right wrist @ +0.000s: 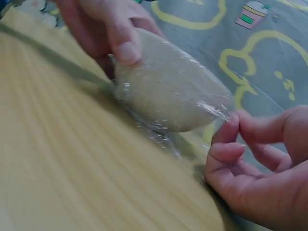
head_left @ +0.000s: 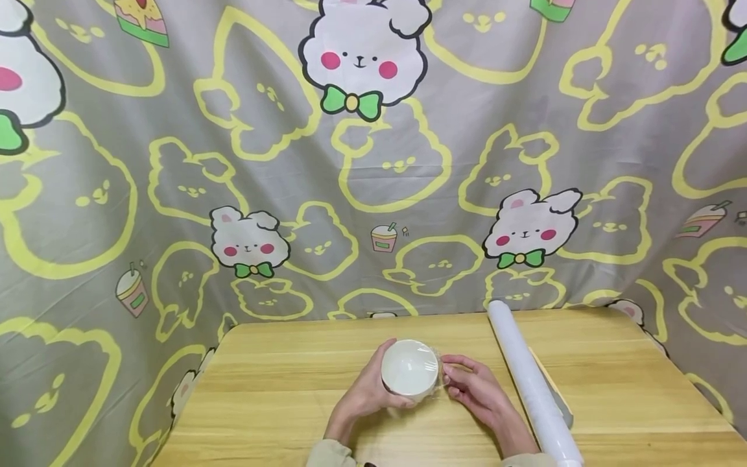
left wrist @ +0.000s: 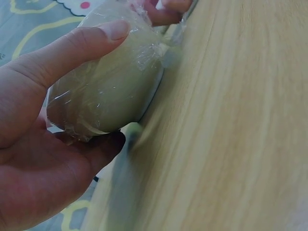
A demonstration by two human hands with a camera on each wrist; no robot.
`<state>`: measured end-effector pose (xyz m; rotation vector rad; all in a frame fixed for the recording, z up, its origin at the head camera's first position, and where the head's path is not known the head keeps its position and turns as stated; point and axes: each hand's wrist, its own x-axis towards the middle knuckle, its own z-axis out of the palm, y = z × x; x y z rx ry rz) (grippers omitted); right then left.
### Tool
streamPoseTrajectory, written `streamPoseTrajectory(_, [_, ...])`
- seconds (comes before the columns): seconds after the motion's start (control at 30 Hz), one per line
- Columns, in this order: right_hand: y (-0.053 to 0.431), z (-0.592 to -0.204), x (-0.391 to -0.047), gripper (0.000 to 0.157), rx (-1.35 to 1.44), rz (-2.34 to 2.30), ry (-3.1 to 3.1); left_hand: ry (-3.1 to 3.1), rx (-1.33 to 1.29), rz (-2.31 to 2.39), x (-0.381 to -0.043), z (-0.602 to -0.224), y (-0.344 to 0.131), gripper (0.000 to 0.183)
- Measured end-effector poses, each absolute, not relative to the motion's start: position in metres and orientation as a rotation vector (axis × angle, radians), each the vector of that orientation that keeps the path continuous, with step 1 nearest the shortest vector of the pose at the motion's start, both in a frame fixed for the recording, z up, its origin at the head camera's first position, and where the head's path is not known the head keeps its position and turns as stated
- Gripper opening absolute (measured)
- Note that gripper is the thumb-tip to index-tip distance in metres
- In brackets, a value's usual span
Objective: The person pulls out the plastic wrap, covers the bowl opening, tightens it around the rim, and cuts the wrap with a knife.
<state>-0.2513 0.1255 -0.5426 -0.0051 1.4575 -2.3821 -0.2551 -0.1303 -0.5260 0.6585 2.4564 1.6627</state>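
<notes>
A small white bowl (head_left: 410, 368) is held just above the table, its mouth covered by clear plastic wrap (right wrist: 178, 82) that also hangs crumpled around its side. My left hand (head_left: 371, 383) grips the bowl from the left, with the thumb (left wrist: 79, 50) along the wrapped side and the fingers curled beneath. At the bowl's right side, my right hand (head_left: 480, 390) pinches an edge of the plastic wrap between thumb and forefinger. In the right wrist view the film is pulled taut toward that pinch. Part of the bowl's base is hidden by the left fingers.
A long roll of plastic wrap (head_left: 533, 383) lies on the wooden table (head_left: 262, 389), right of my right hand. Beside it, partly hidden, is a flat grey and yellow object (head_left: 561, 405). A cartoon-printed cloth (head_left: 379, 194) hangs behind the table and at both sides.
</notes>
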Motion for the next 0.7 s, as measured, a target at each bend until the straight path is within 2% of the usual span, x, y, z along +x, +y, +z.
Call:
streamPoseTrajectory(0.13, [0.116,-0.541,-0.249,0.017,0.016,-2.382,1.63,2.455,0.664,1.664,-0.255,-0.526,-0.13,0.123])
streamPoseTrajectory(0.3, [0.11,-0.535,-0.247,0.024,0.126,-2.292,1.981,2.46,0.661,1.659,-0.255,-0.526,-0.129,0.122])
streamPoseTrajectory(0.4, [0.112,-0.532,-0.245,0.022,0.145,-2.219,2.256,2.456,0.656,1.654,-0.255,-0.526,-0.129,0.122])
streamPoseTrajectory(0.47, [0.112,-0.528,-0.244,0.02,0.106,-2.155,2.455,2.454,0.657,1.651,-0.255,-0.526,-0.13,0.122])
streamPoseTrajectory(0.57, [0.107,-0.524,-0.243,0.028,-0.03,-2.06,2.689,2.455,0.656,1.653,-0.255,-0.525,-0.13,0.122])
streamPoseTrajectory(0.7, [0.094,-0.525,-0.24,0.04,-0.28,-2.079,2.569,2.452,0.658,1.664,-0.255,-0.526,-0.129,0.123])
